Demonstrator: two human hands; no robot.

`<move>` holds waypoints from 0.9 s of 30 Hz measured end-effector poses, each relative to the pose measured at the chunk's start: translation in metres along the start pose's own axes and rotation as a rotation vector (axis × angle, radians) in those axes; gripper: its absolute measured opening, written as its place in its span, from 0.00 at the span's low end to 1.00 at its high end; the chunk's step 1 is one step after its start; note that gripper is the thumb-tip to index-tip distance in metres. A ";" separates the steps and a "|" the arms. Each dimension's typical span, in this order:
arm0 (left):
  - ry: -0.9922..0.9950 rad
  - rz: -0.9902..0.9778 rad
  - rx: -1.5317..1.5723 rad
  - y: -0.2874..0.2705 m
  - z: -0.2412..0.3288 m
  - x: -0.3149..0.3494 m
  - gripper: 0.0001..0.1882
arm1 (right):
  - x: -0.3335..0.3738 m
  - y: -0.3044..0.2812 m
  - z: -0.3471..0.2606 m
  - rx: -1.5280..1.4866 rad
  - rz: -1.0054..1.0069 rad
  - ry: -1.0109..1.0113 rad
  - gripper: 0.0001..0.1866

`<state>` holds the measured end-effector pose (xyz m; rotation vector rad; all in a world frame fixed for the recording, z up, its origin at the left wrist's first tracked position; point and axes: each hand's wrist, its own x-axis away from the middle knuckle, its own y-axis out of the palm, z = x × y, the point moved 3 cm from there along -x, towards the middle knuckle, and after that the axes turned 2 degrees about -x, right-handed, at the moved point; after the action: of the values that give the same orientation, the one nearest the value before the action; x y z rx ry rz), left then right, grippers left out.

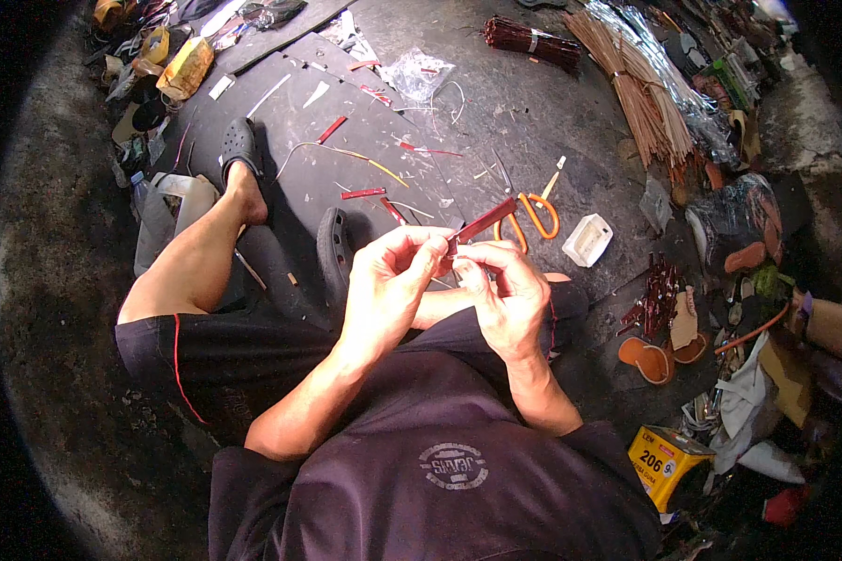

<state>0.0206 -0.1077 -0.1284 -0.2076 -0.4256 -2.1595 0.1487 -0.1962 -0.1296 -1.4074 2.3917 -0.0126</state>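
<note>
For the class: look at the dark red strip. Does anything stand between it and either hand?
Nothing visible does. The left hand pinches the dark red strip near its lower end; the right hand has its fingers right beside that end. The orange loop handles lie beyond, not between.

Odds and ends lie all over the dark floor point(65, 309).
Over on the right I see a yellow tin point(662, 465), some brown soles point(644, 359) and a little white box point(587, 241). Farther up is a big bunch of long tan strands point(638, 107), and a crinkly clear bag point(415, 73) lies near the top. On the left sit a dirty yellow tub point(186, 68) and a whitish jug point(196, 198).
</note>
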 end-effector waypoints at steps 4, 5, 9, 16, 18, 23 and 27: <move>0.005 -0.016 -0.030 0.003 0.008 0.001 0.11 | 0.001 -0.002 0.004 -0.062 0.010 0.065 0.07; 0.010 -0.024 -0.037 0.004 0.009 0.001 0.12 | 0.002 -0.002 0.004 -0.078 0.031 0.084 0.07; 0.004 -0.022 -0.041 0.006 0.009 0.002 0.11 | 0.007 -0.004 0.008 -0.037 0.071 0.085 0.07; -0.032 -0.033 -0.060 0.007 0.011 0.002 0.11 | 0.006 -0.007 0.009 -0.178 0.042 0.246 0.07; -0.021 -0.037 -0.102 0.008 0.015 0.003 0.11 | 0.005 -0.009 0.008 -0.289 0.007 0.342 0.07; 0.188 -0.111 -0.376 0.004 0.033 0.003 0.12 | 0.005 -0.006 0.010 -0.558 -0.002 0.445 0.09; 0.320 -0.177 -0.501 0.001 0.038 0.003 0.13 | 0.011 -0.006 0.017 -0.634 -0.048 0.456 0.11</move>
<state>0.0196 -0.0960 -0.0923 -0.0982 0.2957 -2.3896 0.1549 -0.2055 -0.1474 -1.9012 2.8840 0.5063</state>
